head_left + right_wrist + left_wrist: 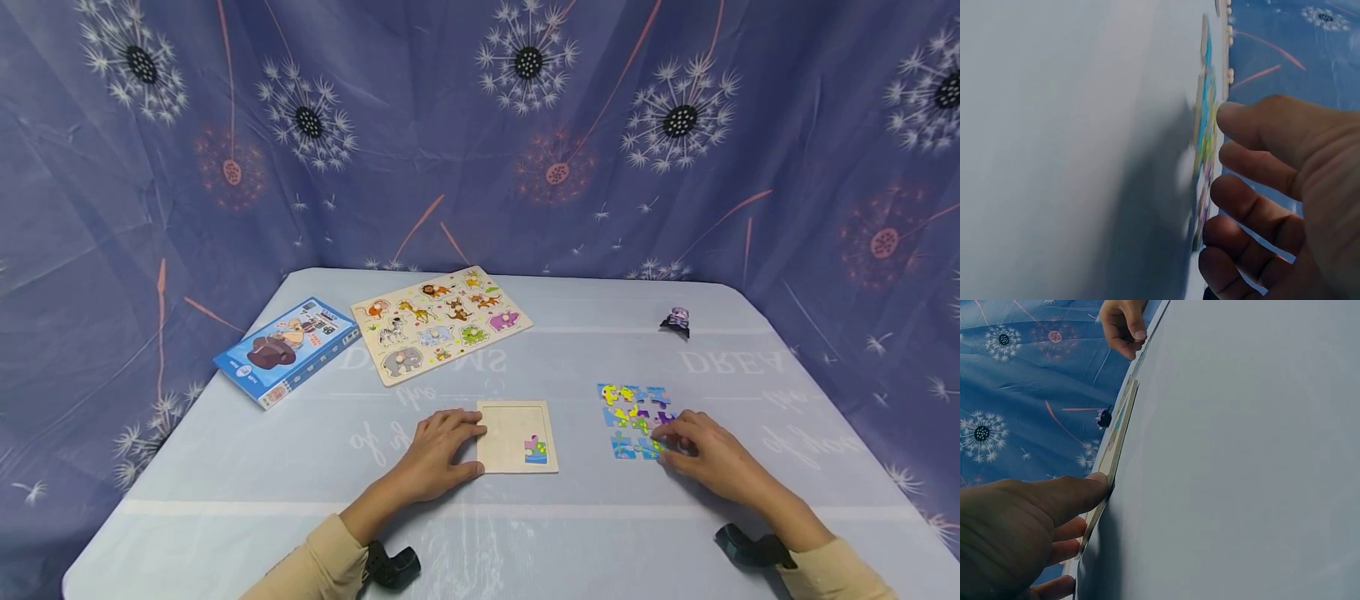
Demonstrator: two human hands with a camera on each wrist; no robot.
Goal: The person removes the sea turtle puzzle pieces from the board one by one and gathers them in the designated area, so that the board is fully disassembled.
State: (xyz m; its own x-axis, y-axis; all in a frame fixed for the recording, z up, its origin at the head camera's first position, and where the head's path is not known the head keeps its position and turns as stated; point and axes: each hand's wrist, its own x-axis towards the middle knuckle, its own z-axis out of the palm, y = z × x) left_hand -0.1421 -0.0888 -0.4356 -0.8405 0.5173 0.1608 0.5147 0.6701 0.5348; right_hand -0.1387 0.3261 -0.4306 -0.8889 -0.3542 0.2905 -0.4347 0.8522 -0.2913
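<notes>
A small square wooden puzzle tray (506, 442) lies on the table, one jigsaw piece (536, 456) set in its near right corner. My left hand (441, 454) rests at the tray's left side; in the left wrist view its thumb (1085, 490) lies on the tray's edge. To the right, several loose jigsaw pieces (624, 443) in blue, yellow, green and purple lie in loose rows. My right hand (705, 450) is over the right side of these pieces, fingertips right at them. In the right wrist view its thumb and fingers (1254, 200) are bent and apart, partly hiding the pieces.
A wooden animal peg board (450, 329) lies at the back, with a blue box (288, 350) to its left. Towards the back right sits a small dark purple object (677, 321). A patterned curtain (450, 133) hangs behind the table.
</notes>
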